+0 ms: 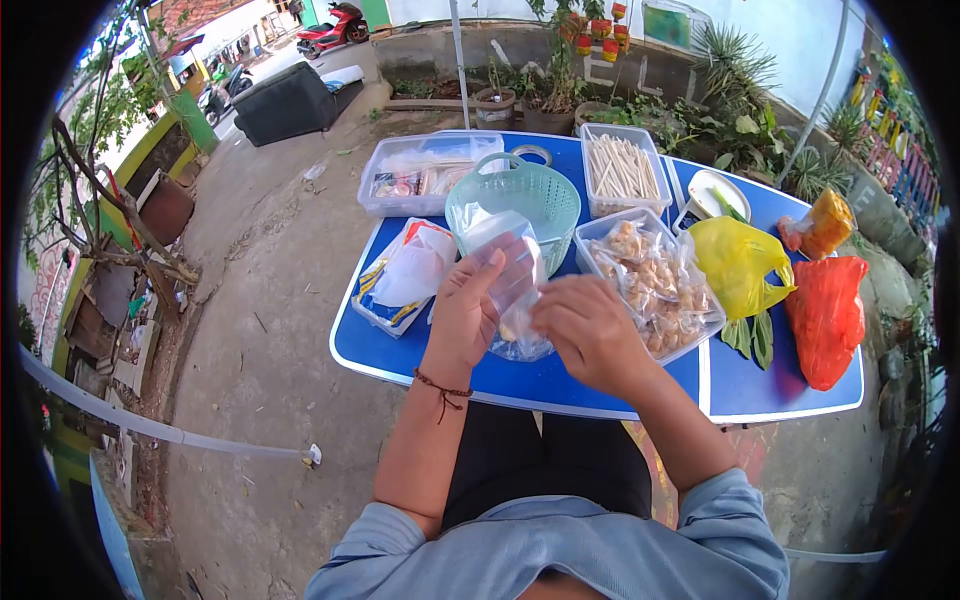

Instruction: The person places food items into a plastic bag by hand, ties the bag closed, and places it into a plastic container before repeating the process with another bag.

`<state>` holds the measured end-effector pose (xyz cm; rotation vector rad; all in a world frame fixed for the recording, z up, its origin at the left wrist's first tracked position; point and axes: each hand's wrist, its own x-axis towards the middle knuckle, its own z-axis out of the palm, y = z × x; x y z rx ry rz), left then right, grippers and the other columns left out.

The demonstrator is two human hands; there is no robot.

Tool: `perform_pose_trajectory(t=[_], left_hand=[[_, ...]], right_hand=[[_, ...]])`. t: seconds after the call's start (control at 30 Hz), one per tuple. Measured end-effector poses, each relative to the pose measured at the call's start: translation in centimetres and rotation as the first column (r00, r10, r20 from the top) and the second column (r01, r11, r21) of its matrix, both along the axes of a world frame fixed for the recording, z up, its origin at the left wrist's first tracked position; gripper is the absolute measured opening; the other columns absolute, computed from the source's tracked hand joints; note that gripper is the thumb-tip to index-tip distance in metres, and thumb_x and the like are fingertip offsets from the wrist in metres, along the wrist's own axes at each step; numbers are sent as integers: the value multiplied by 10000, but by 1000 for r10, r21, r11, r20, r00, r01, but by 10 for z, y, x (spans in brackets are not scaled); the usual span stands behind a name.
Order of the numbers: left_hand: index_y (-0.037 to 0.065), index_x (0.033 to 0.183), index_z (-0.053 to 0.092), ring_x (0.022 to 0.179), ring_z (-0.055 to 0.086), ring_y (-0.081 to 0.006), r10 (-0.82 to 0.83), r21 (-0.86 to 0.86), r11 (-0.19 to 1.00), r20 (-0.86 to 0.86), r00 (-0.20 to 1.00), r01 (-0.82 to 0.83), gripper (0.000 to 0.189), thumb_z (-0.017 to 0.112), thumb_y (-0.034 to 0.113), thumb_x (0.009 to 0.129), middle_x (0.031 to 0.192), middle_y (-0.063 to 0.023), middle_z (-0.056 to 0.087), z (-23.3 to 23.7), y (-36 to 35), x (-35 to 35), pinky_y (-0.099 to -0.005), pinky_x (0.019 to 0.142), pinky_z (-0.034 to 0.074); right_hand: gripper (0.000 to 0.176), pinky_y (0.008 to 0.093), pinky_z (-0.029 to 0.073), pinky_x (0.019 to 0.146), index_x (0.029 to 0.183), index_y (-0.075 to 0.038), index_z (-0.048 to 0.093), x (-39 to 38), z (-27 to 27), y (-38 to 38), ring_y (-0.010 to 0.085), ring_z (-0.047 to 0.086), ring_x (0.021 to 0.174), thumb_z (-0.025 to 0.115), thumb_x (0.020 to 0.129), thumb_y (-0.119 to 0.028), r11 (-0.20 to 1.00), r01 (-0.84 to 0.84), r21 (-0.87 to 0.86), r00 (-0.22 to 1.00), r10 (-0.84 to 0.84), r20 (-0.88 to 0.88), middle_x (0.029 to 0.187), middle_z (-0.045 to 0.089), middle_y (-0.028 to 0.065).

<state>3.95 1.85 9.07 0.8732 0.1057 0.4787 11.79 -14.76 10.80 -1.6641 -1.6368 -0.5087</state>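
My left hand (466, 305) holds up a clear plastic bag (516, 262), its thumb pressed on the front. At the bag's lower right edge, my right hand (590, 330) has its fingers curled together in a pinch on the plastic; the fingertips are partly hidden. Under the hands lies more clear plastic (522, 345) with small contents I cannot make out. Just behind the bag stands a light green basket (562, 196) with a handle. Right of my right hand, a clear tub (690, 335) holds several small bags of round brownish pieces.
On the blue table (360, 345) stand a tub of pale sticks (625, 172), a tub of packets (385, 205) and a tray with a white bag (415, 265). Yellow (735, 260) and red (825, 320) bags lie at right. A tape roll (532, 154) sits at the back.
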Motion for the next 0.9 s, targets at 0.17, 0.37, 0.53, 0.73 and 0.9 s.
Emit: perform_pose_trajectory(t=[0.17,0.37,0.53,0.73,0.9], left_hand=[[-33,1280,562,1072,652,-229,66,64,996,-65,996,-62,340,614,67,959,1235,-155,635,-18,0,-11,-369,929,553],[-24,1330,501,1068,646,-223,391,531,780,1,920,-332,476,689,53,899,1262,-162,603,-42,-1,-29,-349,911,548],[-29,1345,489,1140,617,-215,348,747,629,-22,937,-216,559,742,55,855,1289,-161,595,-20,-2,-58,-329,941,524],[-37,1225,608,944,686,-137,-218,538,733,-395,893,417,453,788,107,836,1045,-73,707,-8,-21,-53,-271,810,538],[-18,1113,654,803,705,-139,-167,327,884,-447,879,335,286,754,55,855,931,-94,727,-49,-8,-37,-263,702,559]], right_hand=[[125,400,455,884,875,-72,637,-11,-13,-28,260,630,940,675,768,-21,979,-105,-174,976,68,-205,924,652,65],[149,349,513,822,908,-41,714,-5,8,-44,255,686,879,692,785,41,855,-432,-288,744,157,-650,889,715,101],[134,314,530,743,928,7,697,6,11,-46,223,702,802,642,814,54,787,-594,-165,557,255,-791,860,716,135],[118,324,529,734,951,-5,699,14,-14,-10,263,690,781,657,842,17,963,-209,-172,744,42,-667,816,704,132],[98,345,531,741,962,11,695,26,-53,4,291,678,885,624,895,10,994,45,95,921,-4,-389,896,687,142]])
